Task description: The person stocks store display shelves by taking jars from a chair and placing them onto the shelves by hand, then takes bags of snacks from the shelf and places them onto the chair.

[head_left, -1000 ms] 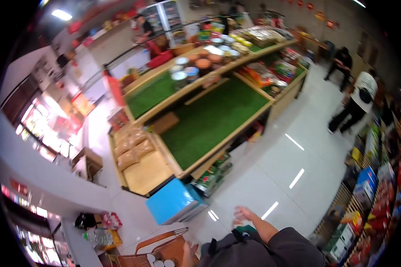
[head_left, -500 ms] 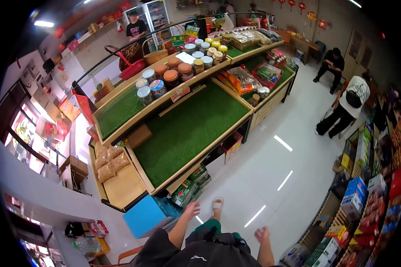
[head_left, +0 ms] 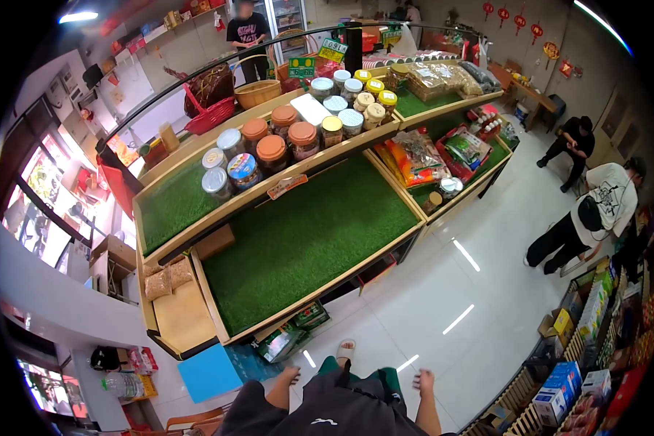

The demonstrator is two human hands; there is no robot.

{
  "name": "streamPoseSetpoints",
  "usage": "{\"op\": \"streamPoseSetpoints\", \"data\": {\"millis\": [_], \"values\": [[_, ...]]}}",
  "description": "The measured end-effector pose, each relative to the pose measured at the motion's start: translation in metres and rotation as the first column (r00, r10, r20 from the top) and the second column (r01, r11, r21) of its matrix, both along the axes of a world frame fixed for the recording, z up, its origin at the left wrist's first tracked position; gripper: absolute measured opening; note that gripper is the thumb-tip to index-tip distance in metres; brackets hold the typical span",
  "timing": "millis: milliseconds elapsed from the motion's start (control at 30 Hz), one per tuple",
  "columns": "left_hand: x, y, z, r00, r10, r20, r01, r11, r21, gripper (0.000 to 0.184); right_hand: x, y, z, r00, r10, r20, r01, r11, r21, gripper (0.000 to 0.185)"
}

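Note:
My left hand (head_left: 291,375) hangs low in front of my body with loosely bent fingers and holds nothing. It is nearest to the blue box (head_left: 211,372) and the green cartons (head_left: 277,344) under the display stand. Over the white floor, my right hand (head_left: 424,381) is also empty, its fingers slightly apart and touching nothing. Ahead is the stand's lower tray (head_left: 305,243), lined with green artificial grass. On its upper shelf are several lidded jars, among them an orange-lidded jar (head_left: 272,152). Bags of brown goods (head_left: 168,280) lie in the wooden side tray (head_left: 185,320).
Shelves with boxed goods, including a blue-and-white box (head_left: 557,392), line the right side. One person (head_left: 588,214) stands in the aisle, another (head_left: 570,149) sits behind. A third person (head_left: 245,36) is beyond the stand. White tiled floor (head_left: 443,291) runs between stand and shelves.
My view has moved closer to the stand, and the jars look larger. My left hand has dropped lower, its fingers less spread. The standing person has shifted in view.

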State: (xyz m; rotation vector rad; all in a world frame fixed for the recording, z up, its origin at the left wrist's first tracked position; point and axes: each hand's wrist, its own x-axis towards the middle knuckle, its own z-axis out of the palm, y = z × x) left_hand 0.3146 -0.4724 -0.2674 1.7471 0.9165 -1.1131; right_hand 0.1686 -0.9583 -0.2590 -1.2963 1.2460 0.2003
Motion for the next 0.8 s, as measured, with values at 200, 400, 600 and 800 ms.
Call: {"op": "streamPoseSetpoints", "data": {"millis": [200,400,600,800], "values": [[0.137,-0.147,-0.003,0.861,-0.344,0.375,0.367,0.93,0.013,0.042,0.112,-0.075,0.033,0.997,0.002,0.081,-0.004,1.0,0.025,0.036],[0.205,-0.306,0.036,0.792,-0.245,0.559,0.305,0.952,-0.014,0.037,0.123,-0.167,-0.017,0.976,0.198,-0.087,-0.173,0.958,0.23,0.04],[0.249,-0.406,0.057,0.818,-0.449,0.36,0.487,0.873,-0.017,0.044,0.149,-0.276,-0.008,0.989,-0.056,-0.134,0.085,0.972,0.22,0.042],[0.288,-0.441,0.04,0.903,-0.278,0.326,0.299,0.954,-0.014,0.04,0.245,-0.362,-0.007,0.997,-0.063,0.032,0.057,0.984,0.166,0.044]]}}
